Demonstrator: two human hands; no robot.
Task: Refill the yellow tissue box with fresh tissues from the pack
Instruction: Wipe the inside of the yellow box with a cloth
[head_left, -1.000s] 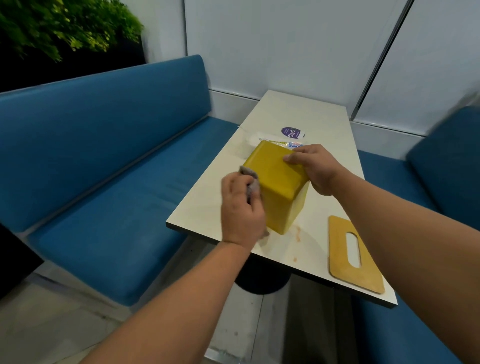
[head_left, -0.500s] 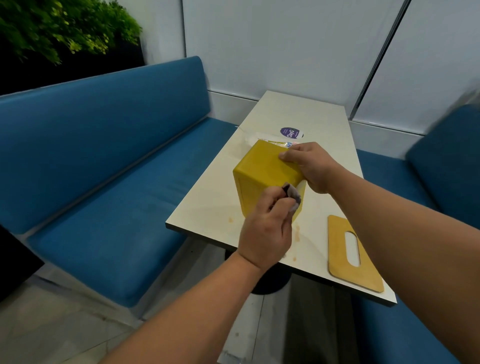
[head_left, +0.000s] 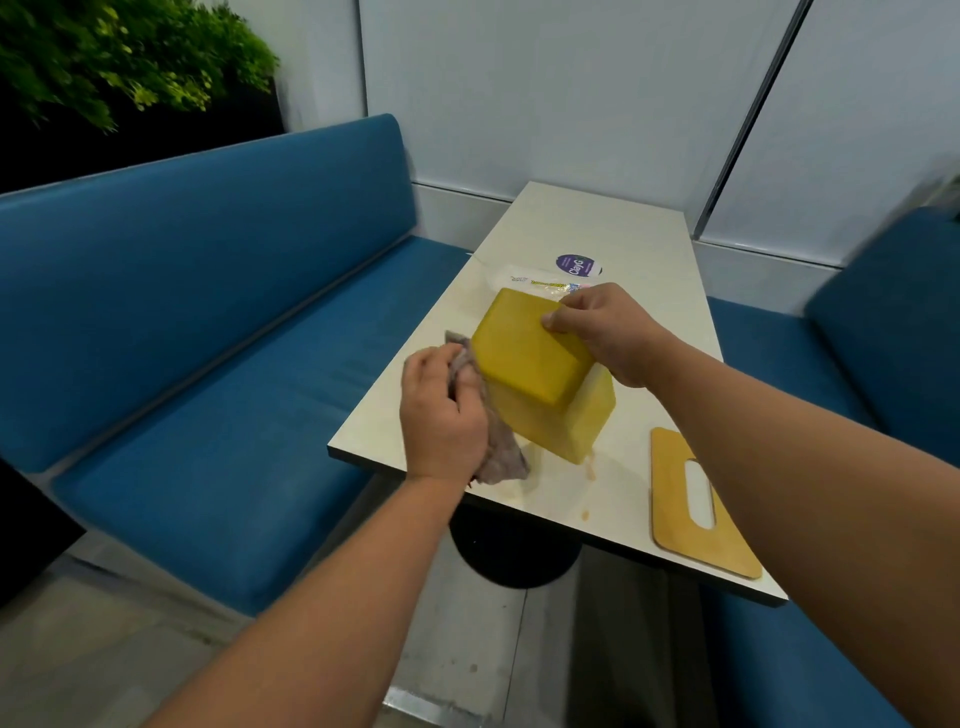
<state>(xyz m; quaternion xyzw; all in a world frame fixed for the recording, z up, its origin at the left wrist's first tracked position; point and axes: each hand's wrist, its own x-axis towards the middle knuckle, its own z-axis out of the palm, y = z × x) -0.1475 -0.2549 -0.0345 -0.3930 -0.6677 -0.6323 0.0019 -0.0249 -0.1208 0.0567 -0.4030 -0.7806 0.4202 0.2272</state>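
Hands work one yellow box tilted on the table: right hand grips its top, left hand clutches a cloth against its side. One tissue pack lies behind, beside one "ClayG" sticker; one slotted lid lies right.

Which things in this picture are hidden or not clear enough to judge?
- Head view: the tissue pack is mostly hidden behind the yellow box.
- Box opening: faces away, so its contents cannot be seen.
- The lid's far edge is covered by the right forearm.
- The cloth is partly covered by the left hand.
- Sticker print: too small.
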